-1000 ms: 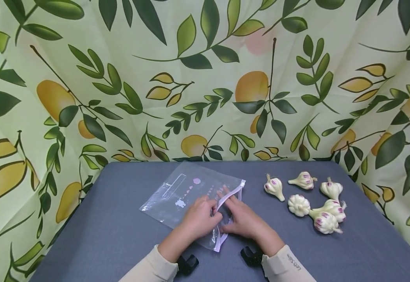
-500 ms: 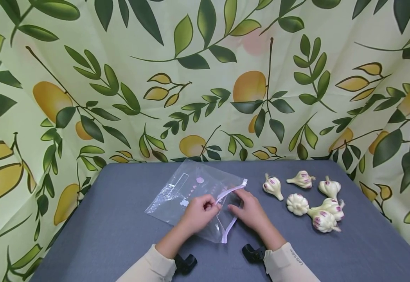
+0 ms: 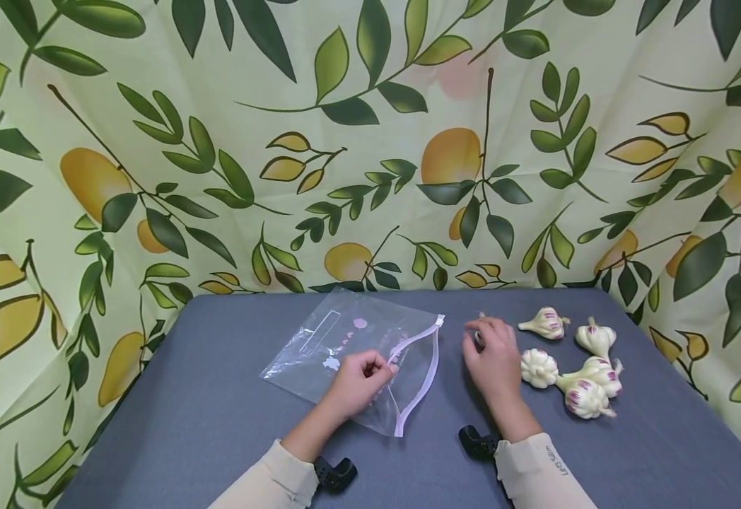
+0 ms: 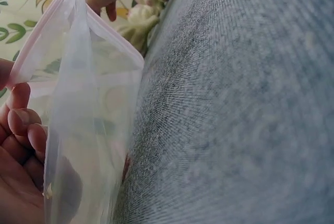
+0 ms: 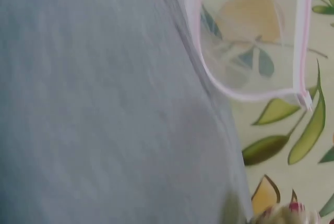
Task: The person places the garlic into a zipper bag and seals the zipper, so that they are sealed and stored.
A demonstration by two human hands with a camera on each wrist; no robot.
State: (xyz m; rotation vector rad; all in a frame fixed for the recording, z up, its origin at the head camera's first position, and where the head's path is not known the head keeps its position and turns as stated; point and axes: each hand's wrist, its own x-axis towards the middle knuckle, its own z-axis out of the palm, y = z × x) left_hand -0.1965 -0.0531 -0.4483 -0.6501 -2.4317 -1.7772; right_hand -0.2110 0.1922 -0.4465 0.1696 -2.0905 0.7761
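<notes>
- Your left grip (image 3: 360, 382) has thumb and fingers together, clamped on the pale lilac rim (image 3: 431, 375) of the clear bag (image 3: 370, 339); the left wrist view confirms the pinch at the edge.
- The bag lies on the desk (image 3: 218, 396), spreading away from you beyond your left grip and out to both sides of it. Its mouth faces your right grip (image 3: 494, 360), the two edges bowed apart.
- A white end piece (image 3: 440, 321) marks the rim's far corner, just left of your right grip and well clear of it.
- Your right grip is curved over the nearest garlic bulb (image 3: 479, 338), which is mostly hidden beneath your fingers. You cannot be certified as holding it: whether the fingers are clamped on it cannot be told.
- Five other bulbs (image 3: 539, 368) lie to the right of your right grip. One is just beside it, one is farther off beyond it, and three are grouped farthest right, the two nearest you touching.
- Black wrist units (image 3: 336, 475) sit below each grip, at the ends of your cream sleeves (image 3: 269, 481).
- A fruit-and-leaf printed cloth (image 3: 370, 141) hangs beyond both grips, behind the desk.
</notes>
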